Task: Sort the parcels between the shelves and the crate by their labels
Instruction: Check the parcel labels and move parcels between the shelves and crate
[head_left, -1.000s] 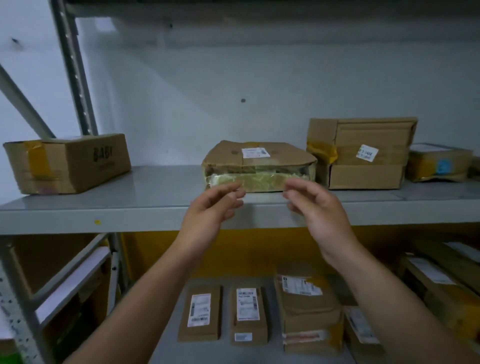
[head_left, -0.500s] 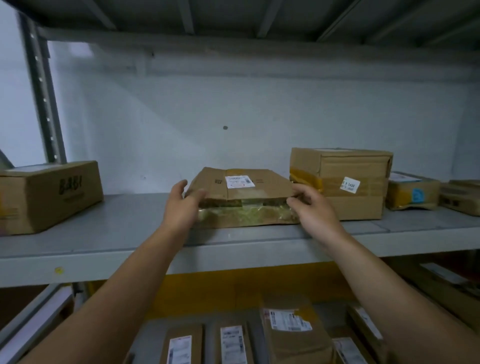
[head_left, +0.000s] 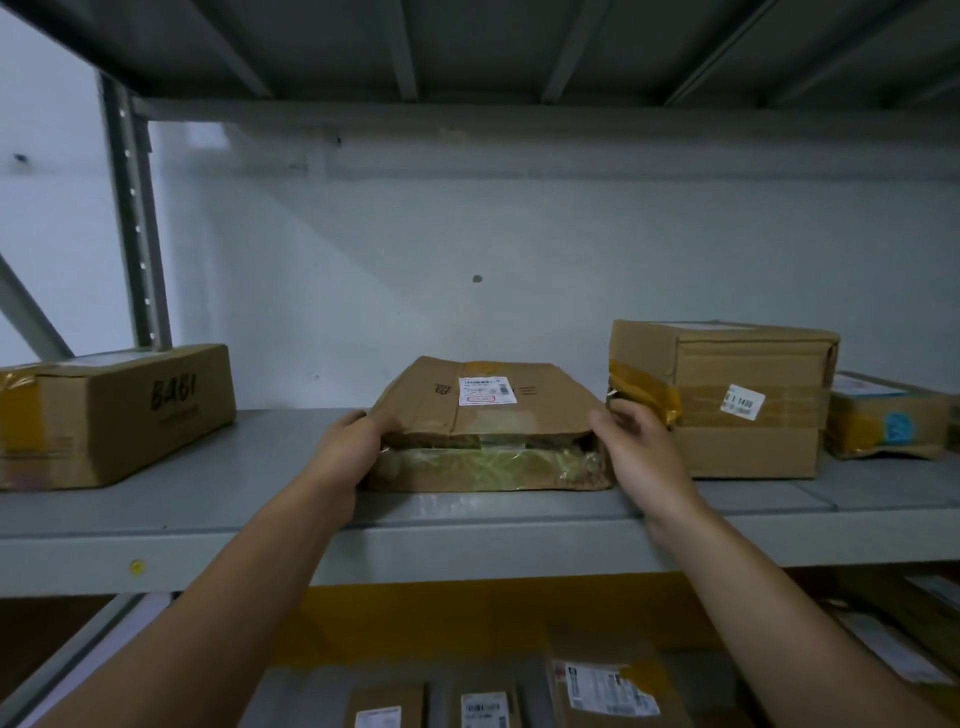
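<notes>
The left hand's (head_left: 345, 452) fingertips are hidden under the torn flap of the flat parcel (head_left: 483, 415). The print on its label (head_left: 487, 391) is too small to read. The brown box (head_left: 114, 415) left of that hand is cut off by the frame edge, as is the small box (head_left: 888, 421) far right of the right hand (head_left: 639, 457). Below both hands, the lower parcels (head_left: 602, 691) are cropped at the bottom and their labels are blurred.
</notes>
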